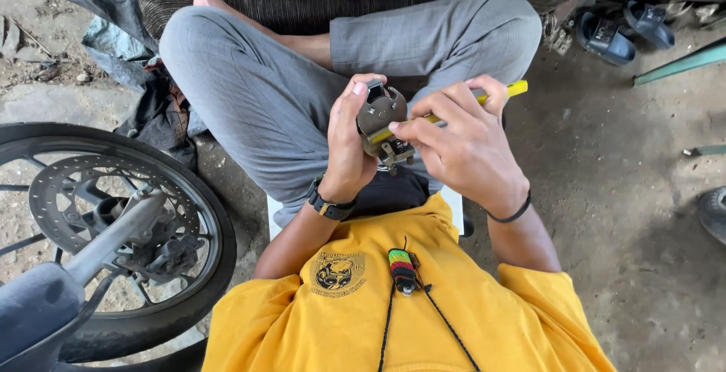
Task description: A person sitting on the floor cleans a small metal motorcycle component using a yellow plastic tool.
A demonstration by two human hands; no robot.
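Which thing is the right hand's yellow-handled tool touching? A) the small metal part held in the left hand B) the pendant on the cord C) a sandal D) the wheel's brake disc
A: the right hand holds the yellow-handled tool with its tip laid on the small metal part gripped in the left hand, over the lap.

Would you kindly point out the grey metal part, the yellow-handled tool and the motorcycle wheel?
grey metal part [376,117], head view, on its flat upper face.
yellow-handled tool [517,88], head view, on the handle's far end.
motorcycle wheel [218,230], head view, on the tyre's right side.
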